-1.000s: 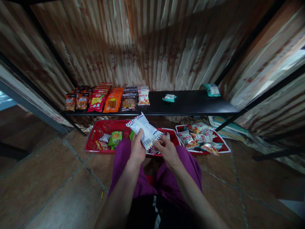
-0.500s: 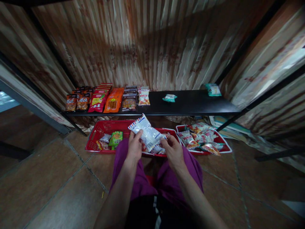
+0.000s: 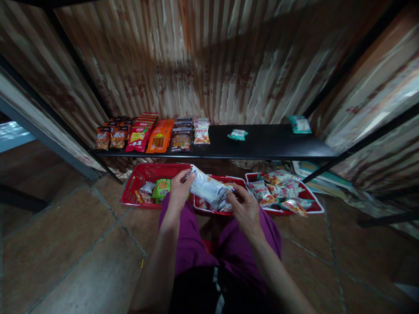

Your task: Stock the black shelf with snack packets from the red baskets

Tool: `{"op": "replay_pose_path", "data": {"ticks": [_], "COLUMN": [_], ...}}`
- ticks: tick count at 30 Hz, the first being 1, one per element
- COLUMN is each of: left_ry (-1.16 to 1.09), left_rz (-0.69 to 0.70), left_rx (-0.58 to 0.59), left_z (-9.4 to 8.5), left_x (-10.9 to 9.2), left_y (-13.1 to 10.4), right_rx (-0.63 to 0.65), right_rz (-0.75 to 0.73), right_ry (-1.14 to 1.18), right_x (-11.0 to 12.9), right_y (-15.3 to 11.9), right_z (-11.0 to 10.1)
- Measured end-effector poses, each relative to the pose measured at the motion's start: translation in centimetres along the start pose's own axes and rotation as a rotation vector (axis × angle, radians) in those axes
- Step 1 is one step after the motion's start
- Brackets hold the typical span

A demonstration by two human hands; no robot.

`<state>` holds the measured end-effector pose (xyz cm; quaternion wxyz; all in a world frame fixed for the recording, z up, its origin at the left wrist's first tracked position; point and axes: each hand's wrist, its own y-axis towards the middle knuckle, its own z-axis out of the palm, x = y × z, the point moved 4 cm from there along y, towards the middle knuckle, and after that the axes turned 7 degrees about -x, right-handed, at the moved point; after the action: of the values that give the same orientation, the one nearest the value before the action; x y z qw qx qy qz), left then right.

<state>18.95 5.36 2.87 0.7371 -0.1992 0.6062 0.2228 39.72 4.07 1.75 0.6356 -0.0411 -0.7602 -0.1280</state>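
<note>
Between my hands is a white snack bag (image 3: 207,186) with striped ends, its printed back towards me. My left hand (image 3: 180,188) pinches its upper left end, while my right hand (image 3: 242,206) grips the lower right end. The bag hangs tilted over the middle red basket (image 3: 199,206), which holds more snack bags partly hidden beneath it. Behind, on the black shelf (image 3: 219,146), a similar striped-end snack bag (image 3: 201,132) stands at the right end of the row of packets.
Left on the shelf are brown packets (image 3: 182,138), orange packets (image 3: 159,137), red packets (image 3: 140,136) and black-orange packets (image 3: 118,136). Two teal bags lie farther right, one at the middle (image 3: 238,134). A left basket (image 3: 131,183) and a right basket (image 3: 314,205) hold snack bags.
My left hand has moved from the bag's lower left edge to its upper left end. The bag has turned slightly and dropped a little. The view has shifted slightly.
</note>
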Motion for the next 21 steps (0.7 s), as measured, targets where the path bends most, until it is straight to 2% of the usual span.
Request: {"op": "replay_pose_path", "data": {"ticks": [3,8,21], "left_ry": [-0.052,-0.053,-0.004], "left_rz": [-0.030,-0.031,0.017], "left_rx": [-0.008,-0.049,-0.005], "left_z": [0.1,0.1,0.2], "left_x": [0.4,0.8,1.0], "left_y": [-0.3,-0.6,-0.6], "right_rx": [-0.052,-0.120,0.138], "right_rz": [0.042,0.032,0.187], "right_ry": [0.043,0.097,0.181], "right_x": [0.1,-0.2,0.6], "right_y": [-0.1,0.0,-0.4], "right_z": [-0.2,-0.4,0.7]}}
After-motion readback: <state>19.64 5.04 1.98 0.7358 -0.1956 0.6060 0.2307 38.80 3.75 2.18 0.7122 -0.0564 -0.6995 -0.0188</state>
